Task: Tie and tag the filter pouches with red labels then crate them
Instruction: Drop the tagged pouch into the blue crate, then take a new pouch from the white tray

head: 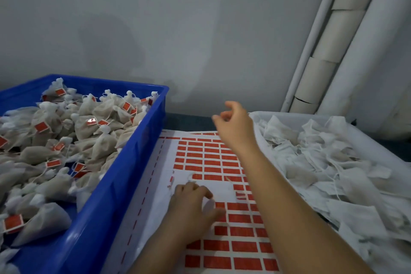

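A blue crate (124, 173) on the left holds several tied filter pouches (89, 122) with red labels on their strings. A white sheet of red labels (213, 155) lies flat in the middle of the table. On the right, a white tray (258, 127) is heaped with untied white pouches (329, 162). My left hand (191, 202) rests palm-down on the label sheet, fingers bent, next to a thin string. My right hand (233, 122) hovers above the sheet's far end, beside the tray's left rim, fingers loosely curled and apart, holding nothing that I can see.
A grey wall stands close behind the table. White pipes (347, 35) run up at the back right. A strip of dark table edge (191, 121) shows between the crate and the tray.
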The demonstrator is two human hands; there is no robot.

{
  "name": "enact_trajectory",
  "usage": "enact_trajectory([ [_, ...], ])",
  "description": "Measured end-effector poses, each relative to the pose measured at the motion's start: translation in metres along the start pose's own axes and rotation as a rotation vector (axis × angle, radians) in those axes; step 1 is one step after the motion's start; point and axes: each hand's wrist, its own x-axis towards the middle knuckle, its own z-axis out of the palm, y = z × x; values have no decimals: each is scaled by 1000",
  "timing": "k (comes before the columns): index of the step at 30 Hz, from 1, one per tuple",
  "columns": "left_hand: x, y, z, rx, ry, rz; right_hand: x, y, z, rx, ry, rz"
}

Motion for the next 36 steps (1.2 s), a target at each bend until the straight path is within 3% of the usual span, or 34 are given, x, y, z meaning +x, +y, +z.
enact_trajectory([
  [3,4,-2,8,89,-24,12,20,28,-38,-265,149,186],
  [6,7,-4,14,120,-25,18,31,54,-65,-607,48,311],
  [8,9,-5,15,117,-17,31,34,66,-77,-686,-8,320],
  [20,16,-9,14,74,-21,34,10,82,-91,-337,-341,449],
  [25,17,-8,14,67,-16,45,16,78,-91,-492,-144,280],
  [30,17,-10,16,48,-33,49,12,76,-88,-421,-257,277],
  [36,14,-16,19,-9,-25,53,14,79,-97,-444,-161,245],
])
